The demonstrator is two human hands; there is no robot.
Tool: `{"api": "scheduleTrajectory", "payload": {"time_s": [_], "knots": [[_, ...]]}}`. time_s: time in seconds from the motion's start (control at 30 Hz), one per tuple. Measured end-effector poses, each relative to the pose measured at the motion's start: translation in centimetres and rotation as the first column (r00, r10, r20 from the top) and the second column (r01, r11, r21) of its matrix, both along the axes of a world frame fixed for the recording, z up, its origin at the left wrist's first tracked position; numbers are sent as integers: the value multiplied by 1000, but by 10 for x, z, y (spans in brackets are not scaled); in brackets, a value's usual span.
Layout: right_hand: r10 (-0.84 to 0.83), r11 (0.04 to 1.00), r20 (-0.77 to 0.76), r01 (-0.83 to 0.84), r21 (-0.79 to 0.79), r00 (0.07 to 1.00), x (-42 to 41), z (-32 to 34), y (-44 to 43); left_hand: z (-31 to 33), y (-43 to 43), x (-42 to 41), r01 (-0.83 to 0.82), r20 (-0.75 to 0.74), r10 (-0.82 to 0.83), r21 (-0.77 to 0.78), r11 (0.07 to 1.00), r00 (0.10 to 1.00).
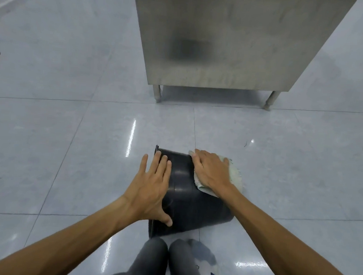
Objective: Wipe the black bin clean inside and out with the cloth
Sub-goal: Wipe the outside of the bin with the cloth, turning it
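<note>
The black bin lies on its side on the tiled floor, its rim to the left and its base to the right. My left hand rests flat on the bin's upper wall near the rim, fingers straight and the thumb down on the near side. My right hand presses a pale greenish-white cloth flat against the bin's base end. The cloth spreads out from under the palm to the right. The bin's inside is hidden from this angle.
A stainless steel cabinet on short legs stands on the floor just beyond the bin. My knees in grey trousers are right below the bin. Glossy grey floor tiles stretch to the left and right.
</note>
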State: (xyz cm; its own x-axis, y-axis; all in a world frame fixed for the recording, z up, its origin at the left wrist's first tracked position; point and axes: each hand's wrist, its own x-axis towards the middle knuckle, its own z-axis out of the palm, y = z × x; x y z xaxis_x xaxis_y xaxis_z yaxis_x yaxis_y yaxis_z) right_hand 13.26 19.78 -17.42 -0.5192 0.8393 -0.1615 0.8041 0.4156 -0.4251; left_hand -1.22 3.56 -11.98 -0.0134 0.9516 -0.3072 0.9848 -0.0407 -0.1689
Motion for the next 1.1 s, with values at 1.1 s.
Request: {"api": "scheduleTrajectory", "payload": {"time_s": [1.1], "knots": [[152, 973, -33, -143, 180, 988, -3, -4, -73, -2, 24, -22, -58, 106, 60, -15, 998, 993]]}}
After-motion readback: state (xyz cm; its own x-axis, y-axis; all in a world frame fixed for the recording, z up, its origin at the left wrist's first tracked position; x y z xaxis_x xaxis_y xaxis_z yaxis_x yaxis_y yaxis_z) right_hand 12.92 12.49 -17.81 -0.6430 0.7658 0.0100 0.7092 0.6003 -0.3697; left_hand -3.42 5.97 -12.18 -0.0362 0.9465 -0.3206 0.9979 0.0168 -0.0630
